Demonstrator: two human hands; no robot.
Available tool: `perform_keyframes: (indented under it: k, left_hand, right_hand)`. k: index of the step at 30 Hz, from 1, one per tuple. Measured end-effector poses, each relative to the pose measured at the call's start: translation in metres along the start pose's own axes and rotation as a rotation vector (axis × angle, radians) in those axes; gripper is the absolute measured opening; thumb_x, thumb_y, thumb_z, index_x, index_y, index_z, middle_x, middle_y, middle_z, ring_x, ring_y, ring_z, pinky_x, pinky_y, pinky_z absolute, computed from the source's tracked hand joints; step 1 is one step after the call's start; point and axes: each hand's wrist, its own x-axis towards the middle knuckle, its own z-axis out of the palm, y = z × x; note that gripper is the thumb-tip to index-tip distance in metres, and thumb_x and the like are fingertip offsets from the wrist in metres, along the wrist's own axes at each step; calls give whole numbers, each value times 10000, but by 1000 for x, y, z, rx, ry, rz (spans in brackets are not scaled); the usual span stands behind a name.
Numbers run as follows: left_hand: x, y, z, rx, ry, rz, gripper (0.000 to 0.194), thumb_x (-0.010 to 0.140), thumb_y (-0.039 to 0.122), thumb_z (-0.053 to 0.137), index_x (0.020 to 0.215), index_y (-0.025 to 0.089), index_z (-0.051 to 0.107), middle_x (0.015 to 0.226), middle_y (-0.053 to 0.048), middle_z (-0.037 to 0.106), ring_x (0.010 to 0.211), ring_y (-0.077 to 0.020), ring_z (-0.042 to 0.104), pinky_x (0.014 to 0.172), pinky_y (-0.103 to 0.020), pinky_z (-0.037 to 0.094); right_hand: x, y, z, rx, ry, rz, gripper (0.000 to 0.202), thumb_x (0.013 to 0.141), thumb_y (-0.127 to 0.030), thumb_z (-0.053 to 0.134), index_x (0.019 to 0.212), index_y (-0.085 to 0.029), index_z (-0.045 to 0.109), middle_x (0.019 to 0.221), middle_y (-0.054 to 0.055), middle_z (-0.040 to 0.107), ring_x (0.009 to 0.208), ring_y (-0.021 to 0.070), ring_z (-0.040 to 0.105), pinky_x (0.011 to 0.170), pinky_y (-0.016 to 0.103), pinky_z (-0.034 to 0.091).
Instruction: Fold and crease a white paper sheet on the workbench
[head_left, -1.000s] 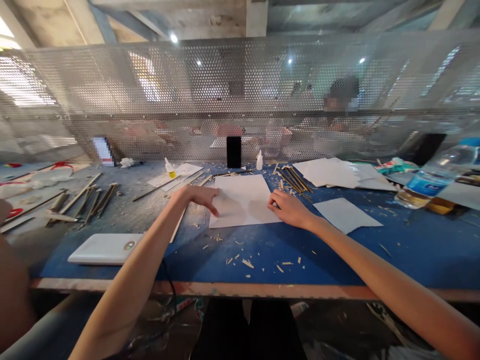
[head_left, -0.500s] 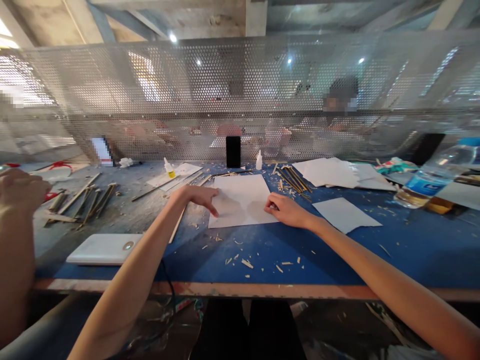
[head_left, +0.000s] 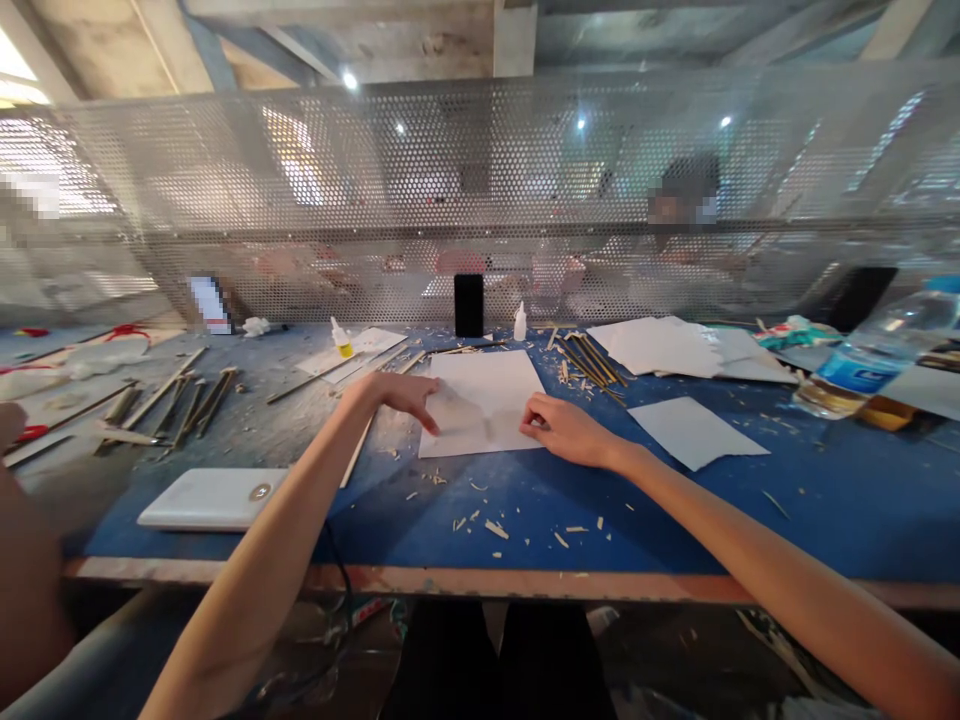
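A white sheet of paper (head_left: 486, 385) lies flat on the blue table in front of me. At its left edge rests my left hand (head_left: 409, 398), thumb and fingers spread apart and touching the sheet. My right hand (head_left: 556, 426) is over the paper's right part with its fingers curled into a pinch; what they hold, if anything, is hidden. Behind the sheet stand a small white dropper bottle (head_left: 520, 323) and an upright black phone (head_left: 469, 305). Thin sticks (head_left: 592, 360) lie bundled beyond my right hand.
A smaller paper piece (head_left: 697, 432) and stacked sheets (head_left: 660, 345) lie to the right, near a water bottle (head_left: 862, 370). At left are a white power bank (head_left: 202, 498), a yellow-labelled bottle (head_left: 341, 340) and more sticks (head_left: 199, 405). A co-worker's arm (head_left: 26, 560) shows far left. Perforated metal screen (head_left: 435, 170) behind.
My right hand has shifted slightly left, further over the paper. My left hand stays at the sheet's left edge. The co-worker's hand at far left has moved down and mostly out of view.
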Motion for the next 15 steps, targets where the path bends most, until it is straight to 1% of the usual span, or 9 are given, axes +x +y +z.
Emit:
perform_keyframes:
  k: [2, 4, 6, 7, 10, 15]
  left_hand:
    - [1, 0, 0, 5, -9, -13, 1099, 625, 694, 676, 1451, 52, 338, 1508, -185, 340, 1339, -366, 334, 1062, -312, 279]
    - [1, -1, 0, 13, -21, -26, 1094, 619, 707, 675, 1456, 88, 338, 1516, -170, 334, 1351, -361, 321, 1059, -313, 285]
    - [1, -1, 1, 18, -14, -20, 1061, 627, 713, 670, 1454, 129, 349, 1518, -144, 339, 1356, -361, 315, 1057, -324, 291]
    - [0, -2, 1, 20, -5, -13, 1054, 630, 709, 673, 1452, 132, 352, 1514, -142, 348, 1350, -363, 322, 1054, -330, 295]
    - [1, -3, 2, 19, 22, 10, 1043, 641, 693, 689, 1438, 104, 362, 1472, -151, 406, 1307, -367, 370, 1032, -336, 319]
    - [4, -5, 2, 12, 19, 30, 967, 630, 668, 698, 1386, 129, 427, 1388, -138, 499, 1246, -382, 430, 982, -346, 366]
  right_hand:
    - [1, 1, -1, -72, 43, 17, 91, 923, -220, 550, 838, -191, 563, 936, 46, 608, 815, 164, 578, 718, 272, 413]
    - [1, 4, -3, -125, 62, 56, 96, 921, -219, 553, 832, -189, 572, 956, 56, 606, 824, 173, 578, 716, 281, 411]
    - [0, 6, -5, -100, 40, 74, 90, 916, -221, 560, 833, -190, 577, 948, 53, 612, 815, 172, 581, 709, 282, 414]
    - [0, 6, -5, -67, 22, 69, 86, 913, -220, 564, 834, -191, 577, 936, 47, 616, 810, 168, 583, 706, 279, 416]
    - [-1, 1, -3, 15, -5, 27, 79, 911, -218, 571, 836, -194, 572, 907, 32, 620, 806, 157, 583, 709, 269, 423]
    - [-1, -8, -1, -15, 29, 17, 99, 918, -201, 562, 819, -190, 562, 918, 41, 611, 811, 157, 582, 728, 271, 422]
